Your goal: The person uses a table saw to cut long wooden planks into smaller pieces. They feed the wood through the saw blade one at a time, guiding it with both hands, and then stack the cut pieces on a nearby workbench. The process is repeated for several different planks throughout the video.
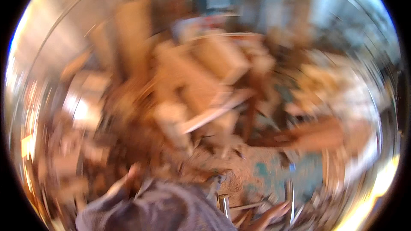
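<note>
The whole view is smeared by motion, so little is sure. A heap of pale wood pieces (201, 81) fills the middle, its longest light plank (218, 111) slanting from lower left up to the right. Below the heap lies ground strewn with sawdust and patches of teal (261, 171). An arm (317, 134), whose I cannot tell, stretches from the right edge toward the heap. At the lower edge a grey sleeve (158, 209) leads up to the left hand (128, 177), nearest the heap's lower left. The right hand (274, 211) lies by a metal bar (224, 205), fingers seemingly spread; neither grip is clear.
</note>
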{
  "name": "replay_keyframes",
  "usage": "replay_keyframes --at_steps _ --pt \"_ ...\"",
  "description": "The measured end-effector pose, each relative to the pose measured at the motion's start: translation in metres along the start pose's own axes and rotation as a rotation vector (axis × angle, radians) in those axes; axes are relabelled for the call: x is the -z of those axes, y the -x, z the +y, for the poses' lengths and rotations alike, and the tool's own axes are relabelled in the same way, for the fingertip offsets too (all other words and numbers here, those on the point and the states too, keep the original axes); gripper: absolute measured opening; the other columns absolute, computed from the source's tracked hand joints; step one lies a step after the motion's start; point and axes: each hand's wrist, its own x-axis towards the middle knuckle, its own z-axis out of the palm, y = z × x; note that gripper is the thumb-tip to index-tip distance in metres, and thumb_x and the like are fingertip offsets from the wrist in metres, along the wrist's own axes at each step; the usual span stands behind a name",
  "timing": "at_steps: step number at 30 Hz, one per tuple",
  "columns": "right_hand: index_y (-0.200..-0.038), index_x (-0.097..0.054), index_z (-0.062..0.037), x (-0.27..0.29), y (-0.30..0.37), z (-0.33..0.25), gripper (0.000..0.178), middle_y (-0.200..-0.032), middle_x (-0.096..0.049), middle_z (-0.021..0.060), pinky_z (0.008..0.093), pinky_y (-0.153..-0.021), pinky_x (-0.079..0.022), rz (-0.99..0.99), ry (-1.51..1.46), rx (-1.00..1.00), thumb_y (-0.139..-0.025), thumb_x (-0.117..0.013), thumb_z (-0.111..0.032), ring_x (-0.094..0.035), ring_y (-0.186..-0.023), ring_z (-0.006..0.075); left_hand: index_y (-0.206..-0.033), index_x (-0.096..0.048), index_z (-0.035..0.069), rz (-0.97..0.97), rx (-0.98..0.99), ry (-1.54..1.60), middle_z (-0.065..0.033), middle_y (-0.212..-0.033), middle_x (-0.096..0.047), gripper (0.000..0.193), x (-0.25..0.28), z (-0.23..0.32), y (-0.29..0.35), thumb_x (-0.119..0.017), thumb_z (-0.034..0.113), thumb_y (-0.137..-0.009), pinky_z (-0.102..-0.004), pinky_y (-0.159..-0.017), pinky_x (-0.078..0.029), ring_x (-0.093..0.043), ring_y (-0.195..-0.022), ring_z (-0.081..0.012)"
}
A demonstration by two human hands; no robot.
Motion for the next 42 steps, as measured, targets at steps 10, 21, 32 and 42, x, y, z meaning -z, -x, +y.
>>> replay_keyframes --at_steps 10,21,32,42 --pt "-0.114 -0.073 0.0009 -0.015 0.331 -0.402 0.029 -0.101 -0.076 0.0174 0.0384 -0.084 -0.057 -1.472 -0.276 0.571 -0.092 -0.073 -0.019 -0.072 -0.092 0.0272 -0.116 -0.066 0.0 0.355 0.555 0.509 -0.0251 -0.112 -0.072 0.045 -0.052 -0.22 -0.022 -0.068 0.033 -0.087 -0.0519 -0.095 -0.053 -0.067 -0.108 -0.045" --pt "-0.113 -0.071 -0.0032 -0.058 0.564 -0.735 0.027 -0.1 -0.071 0.0154 0.0404 -0.081 -0.056 -1.793 -0.624 1.478 -0.09 -0.075 -0.016 -0.07 -0.091 0.031 -0.131 -0.059 -0.008 0.694 0.563 0.759 -0.028 -0.134 -0.062 0.056 0.047 -0.261 -0.061 -0.068 0.034 -0.095 -0.0477 -0.111 -0.045 -0.056 -0.13 -0.0431" --pt "-0.142 -0.055 -0.0003 -0.07 0.777 -0.867 0.064 -0.145 -0.052 0.027 0.0504 -0.115 -0.041 -1.448 -0.777 2.177 -0.089 -0.076 -0.027 -0.049 -0.135 0.0443 -0.134 -0.052 -0.01 0.951 0.393 0.495 -0.0363 -0.147 -0.046 0.059 0.19 -0.381 -0.231 -0.063 0.037 -0.1 -0.054 -0.12 -0.032 -0.037 -0.143 -0.0536" --pt "-0.147 -0.051 -0.0033 -0.107 0.856 -0.906 0.077 -0.157 -0.037 0.0341 0.0552 -0.121 -0.032 -1.607 -0.633 2.21 -0.084 -0.081 -0.034 -0.036 -0.147 0.0496 -0.138 -0.053 -0.007 1.002 0.632 0.429 -0.0336 -0.157 -0.035 0.078 0.26 -0.429 -0.392 -0.073 0.05 -0.088 -0.0571 -0.124 -0.022 -0.025 -0.15 -0.0521"
